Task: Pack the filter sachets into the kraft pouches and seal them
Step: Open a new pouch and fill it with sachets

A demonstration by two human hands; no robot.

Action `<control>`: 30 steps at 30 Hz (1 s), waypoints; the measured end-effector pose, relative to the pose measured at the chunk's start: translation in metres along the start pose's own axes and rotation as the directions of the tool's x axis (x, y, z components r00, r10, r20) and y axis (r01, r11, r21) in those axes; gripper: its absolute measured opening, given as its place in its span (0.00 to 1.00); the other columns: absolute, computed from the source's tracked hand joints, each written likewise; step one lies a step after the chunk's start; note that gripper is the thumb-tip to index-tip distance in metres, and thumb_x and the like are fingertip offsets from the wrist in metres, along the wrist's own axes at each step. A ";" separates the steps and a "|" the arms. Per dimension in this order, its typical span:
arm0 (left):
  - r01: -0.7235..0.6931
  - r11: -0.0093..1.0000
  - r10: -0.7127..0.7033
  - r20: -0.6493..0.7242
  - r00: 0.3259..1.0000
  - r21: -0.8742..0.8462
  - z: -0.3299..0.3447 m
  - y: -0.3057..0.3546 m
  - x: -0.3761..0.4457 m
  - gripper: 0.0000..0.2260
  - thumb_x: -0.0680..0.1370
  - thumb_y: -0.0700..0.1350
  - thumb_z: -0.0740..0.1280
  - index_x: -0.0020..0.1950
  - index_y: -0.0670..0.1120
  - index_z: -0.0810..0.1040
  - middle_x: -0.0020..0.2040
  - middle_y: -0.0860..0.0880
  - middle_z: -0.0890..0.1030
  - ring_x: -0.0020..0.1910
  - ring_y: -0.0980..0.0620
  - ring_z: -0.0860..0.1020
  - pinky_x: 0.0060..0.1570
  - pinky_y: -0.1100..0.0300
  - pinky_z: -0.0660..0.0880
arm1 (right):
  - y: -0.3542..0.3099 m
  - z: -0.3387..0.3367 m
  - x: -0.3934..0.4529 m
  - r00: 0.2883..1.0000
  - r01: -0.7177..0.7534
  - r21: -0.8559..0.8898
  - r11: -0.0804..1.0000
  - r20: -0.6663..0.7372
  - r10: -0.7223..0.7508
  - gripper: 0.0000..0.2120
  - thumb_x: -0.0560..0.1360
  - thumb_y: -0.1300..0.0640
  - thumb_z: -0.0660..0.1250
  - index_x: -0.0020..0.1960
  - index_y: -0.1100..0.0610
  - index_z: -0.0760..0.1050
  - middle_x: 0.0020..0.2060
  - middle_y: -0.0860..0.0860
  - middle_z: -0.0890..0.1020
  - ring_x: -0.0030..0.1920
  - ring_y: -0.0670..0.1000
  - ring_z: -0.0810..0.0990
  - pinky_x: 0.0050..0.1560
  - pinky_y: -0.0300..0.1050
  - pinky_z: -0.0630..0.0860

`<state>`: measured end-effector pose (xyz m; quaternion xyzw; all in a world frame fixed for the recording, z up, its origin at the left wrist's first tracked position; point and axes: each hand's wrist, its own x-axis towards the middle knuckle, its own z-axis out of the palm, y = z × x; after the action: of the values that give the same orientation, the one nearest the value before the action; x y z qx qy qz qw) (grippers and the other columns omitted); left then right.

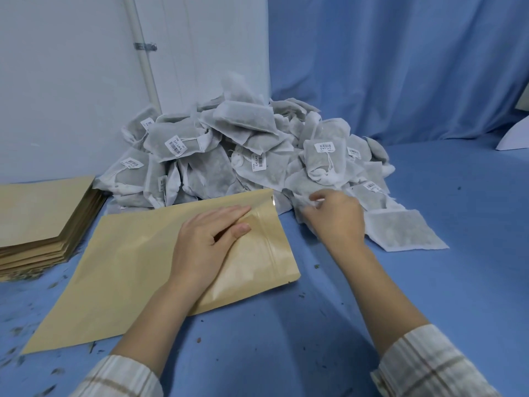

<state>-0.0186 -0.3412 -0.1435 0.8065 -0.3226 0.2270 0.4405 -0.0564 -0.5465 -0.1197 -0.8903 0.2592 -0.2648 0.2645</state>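
Note:
A large kraft pouch point(128, 267) lies flat on the blue cloth, its zip mouth at the right end. My left hand point(206, 242) rests on it near the mouth, fingers under the top flap and thumb on top, holding the mouth slightly apart. My right hand point(335, 219) is at the foot of a big heap of white filter sachets point(243, 150), fingers pinched on the edge of one sachet point(303, 196). Another sachet point(406, 230) lies flat just right of that hand.
A stack of empty kraft pouches point(43, 219) sits at the left edge. Dark crumbs are scattered over the blue table cloth point(429, 282). A white wall with a pipe point(146, 67) and a blue curtain point(400, 67) stand behind the heap.

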 end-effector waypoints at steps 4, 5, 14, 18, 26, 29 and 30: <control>0.022 1.000 -0.021 -0.049 0.999 0.020 -0.003 -0.005 0.002 0.11 0.75 0.47 0.69 0.56 0.54 0.82 0.51 0.71 0.75 0.51 0.82 0.67 0.54 0.81 0.59 | -0.008 -0.033 0.013 0.996 -0.058 0.495 0.867 -0.037 0.087 0.11 0.70 0.57 0.67 0.50 0.48 0.81 0.37 0.44 0.81 0.37 0.44 0.76 0.37 0.35 0.71; 0.023 1.000 -0.022 -0.061 0.998 0.011 -0.004 -0.005 0.002 0.11 0.75 0.46 0.69 0.56 0.53 0.82 0.50 0.72 0.75 0.51 0.82 0.68 0.53 0.81 0.60 | -0.006 -0.041 0.013 0.997 -0.067 0.611 0.789 0.014 0.074 0.11 0.70 0.59 0.66 0.49 0.48 0.81 0.34 0.45 0.79 0.34 0.44 0.76 0.34 0.35 0.72; 0.005 0.983 -0.012 -0.040 0.999 -0.185 0.003 0.018 0.001 0.09 0.73 0.54 0.68 0.52 0.64 0.79 0.53 0.68 0.79 0.55 0.66 0.76 0.60 0.65 0.69 | -0.023 0.019 -0.013 0.875 -0.134 0.527 0.839 0.460 -0.150 0.06 0.77 0.67 0.60 0.43 0.61 0.74 0.34 0.49 0.75 0.31 0.40 0.74 0.35 0.32 0.71; -0.080 0.991 0.085 0.041 0.996 -0.112 0.010 0.024 -0.002 0.11 0.74 0.52 0.67 0.55 0.63 0.80 0.55 0.67 0.79 0.56 0.63 0.77 0.60 0.51 0.71 | -0.017 0.037 -0.014 0.866 -0.078 0.344 0.936 0.488 -0.107 0.17 0.82 0.60 0.50 0.36 0.49 0.59 0.36 0.43 0.65 0.35 0.37 0.64 0.36 0.28 0.64; -0.008 1.000 0.008 -0.015 1.000 0.013 0.005 0.013 0.000 0.11 0.74 0.53 0.66 0.55 0.56 0.82 0.53 0.65 0.80 0.54 0.66 0.75 0.58 0.68 0.67 | 0.026 0.020 0.001 0.977 0.092 0.006 0.996 0.191 -0.092 0.18 0.75 0.52 0.65 0.64 0.48 0.72 0.61 0.54 0.70 0.60 0.53 0.69 0.57 0.41 0.67; 0.012 1.000 -0.012 -0.028 1.000 0.020 0.002 0.012 0.002 0.13 0.74 0.54 0.65 0.55 0.55 0.83 0.53 0.65 0.79 0.54 0.68 0.74 0.57 0.72 0.66 | 0.034 0.028 0.000 0.972 0.104 -0.130 0.986 0.225 -0.073 0.23 0.76 0.49 0.63 0.70 0.42 0.63 0.68 0.57 0.61 0.65 0.57 0.62 0.63 0.49 0.65; 0.019 1.000 -0.019 -0.028 0.999 0.022 0.001 0.012 0.002 0.13 0.74 0.54 0.66 0.55 0.55 0.83 0.53 0.65 0.79 0.54 0.69 0.73 0.56 0.73 0.65 | 0.036 0.031 0.002 0.977 0.110 -0.112 0.988 0.193 -0.087 0.23 0.76 0.50 0.63 0.70 0.44 0.63 0.68 0.56 0.63 0.64 0.57 0.64 0.62 0.49 0.66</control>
<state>-0.0257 -0.3478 -0.1363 0.8112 -0.3061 0.2377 0.4379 -0.0476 -0.5638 -0.1630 -0.9376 0.2044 -0.1761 0.2194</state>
